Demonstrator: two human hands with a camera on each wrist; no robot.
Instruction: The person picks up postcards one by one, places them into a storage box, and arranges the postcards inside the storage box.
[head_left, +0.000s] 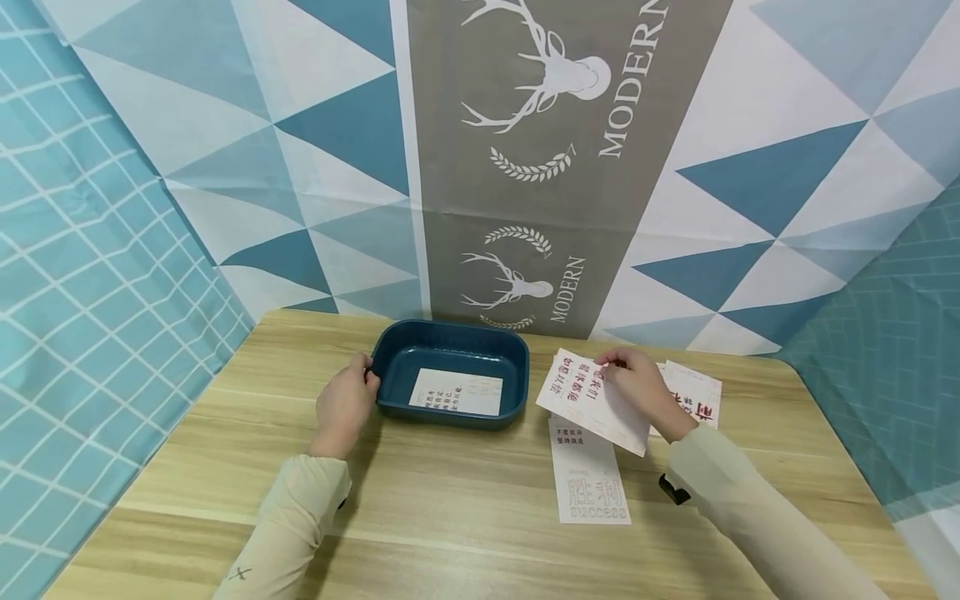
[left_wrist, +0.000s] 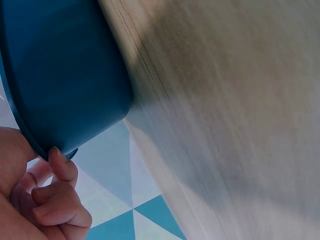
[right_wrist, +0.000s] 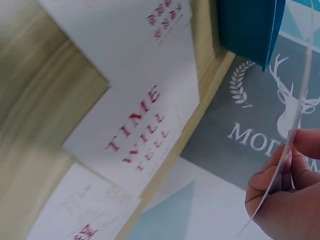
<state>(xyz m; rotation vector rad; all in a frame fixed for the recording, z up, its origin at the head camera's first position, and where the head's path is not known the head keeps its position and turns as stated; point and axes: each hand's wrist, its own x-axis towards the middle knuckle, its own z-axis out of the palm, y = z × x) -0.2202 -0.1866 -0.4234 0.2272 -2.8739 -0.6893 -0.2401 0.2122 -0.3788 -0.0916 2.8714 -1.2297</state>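
Head view: the left hand (head_left: 347,408) pinches the rim of a blue tray (head_left: 450,421), fingers bent against the thumb; the tray extends right of those fingers, with one card (head_left: 457,393) lying in it. The right hand (head_left: 641,387) pinches a white card (head_left: 581,396) between thumb and fingers, almost closed, the card reaching left and toward the wearer from the fingertips. Below those fingers, a "success" card (head_left: 588,492) lies on the table (head_left: 450,517); right of them lies a red-printed card (head_left: 697,392).

Smooth plastic-looking tray (head_left: 450,418), matt paper cards (head_left: 592,407), faintly glossy wood-grain tabletop (head_left: 450,500), cloth sleeves (head_left: 296,504)
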